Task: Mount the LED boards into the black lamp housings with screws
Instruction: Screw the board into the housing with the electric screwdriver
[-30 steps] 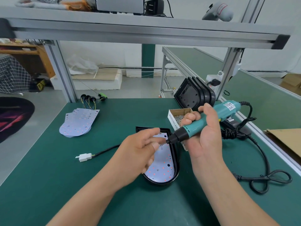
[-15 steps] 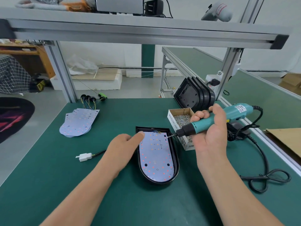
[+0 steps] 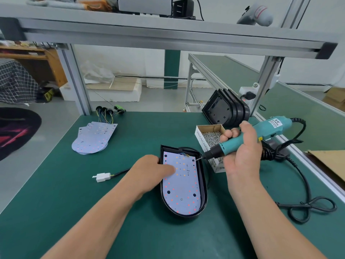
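Right hand [image 3: 242, 152] is wrapped round the teal electric screwdriver [image 3: 274, 126], fingers curled over the barrel. The tool tilts down and to the left so its bit [image 3: 198, 158] meets the top-right corner of the LED board [image 3: 183, 189]. That's likely a mounting point, judging by the dark holes [image 3: 168, 191] at the other corners. Whether a screw rides on the bit tip I can't tell; too small.

Left hand [image 3: 149, 171] lies flat, fingers straight across the board's upper left, gripping nothing. It presses the board down, prob. so it doesn't spin or lift when the driver bites. The board sits inside the black lamp housing [image 3: 203, 184], which lies open side up on the green bench [image 3: 74, 212], approx. centred in front of the person.

Screw box [image 3: 200, 141] is parked just beside the housing on the right, under the driver hand — short reach for the next screw. Spare housings [image 3: 224, 111] stand stacked on edge behind the box. Spare boards [image 3: 93, 139] lie in a pile well off to the left w/ their wires [image 3: 106, 116] at the far end. White connector [image 3: 101, 177] on the housing's lead trails out left, away from the driver.

Judgement: early in this unit — the other corner holes look empty, so several screws remain. Driver cord [image 3: 302, 184] loops loosely on the right, slack enough not to tug the tool.
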Available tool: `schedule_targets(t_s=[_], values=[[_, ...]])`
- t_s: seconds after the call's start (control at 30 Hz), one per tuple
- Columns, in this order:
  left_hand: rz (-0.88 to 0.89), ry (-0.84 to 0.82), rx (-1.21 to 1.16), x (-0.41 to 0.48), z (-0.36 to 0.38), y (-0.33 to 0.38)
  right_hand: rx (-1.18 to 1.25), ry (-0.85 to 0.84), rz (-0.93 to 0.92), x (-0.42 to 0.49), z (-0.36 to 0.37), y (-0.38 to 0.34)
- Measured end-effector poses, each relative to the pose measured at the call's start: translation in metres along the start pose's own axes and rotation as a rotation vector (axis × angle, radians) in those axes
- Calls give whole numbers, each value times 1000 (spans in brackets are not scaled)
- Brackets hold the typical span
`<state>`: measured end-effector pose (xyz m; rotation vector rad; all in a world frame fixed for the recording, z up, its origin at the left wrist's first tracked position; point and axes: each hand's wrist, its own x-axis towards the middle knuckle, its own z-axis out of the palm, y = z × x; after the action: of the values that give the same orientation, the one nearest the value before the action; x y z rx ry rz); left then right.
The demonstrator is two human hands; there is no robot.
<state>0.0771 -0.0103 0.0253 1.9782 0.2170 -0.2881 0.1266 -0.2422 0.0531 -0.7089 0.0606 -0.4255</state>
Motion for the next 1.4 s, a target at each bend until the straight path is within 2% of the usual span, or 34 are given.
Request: schedule_targets(t_s=[0.63,0.77,1.0,1.4], values=[[21,-19,-22,0,1,-3,-131,-105,-55,-6,3,3],[11,-2,-18,1,2,-4,-181,-211,-69,-7,5,3],[21,-16,6,4,2,-2,-392,-520,-155,-16,15,4],[-13,-43,19,3,1,-1,-402,-567,-48,-17,20,2]])
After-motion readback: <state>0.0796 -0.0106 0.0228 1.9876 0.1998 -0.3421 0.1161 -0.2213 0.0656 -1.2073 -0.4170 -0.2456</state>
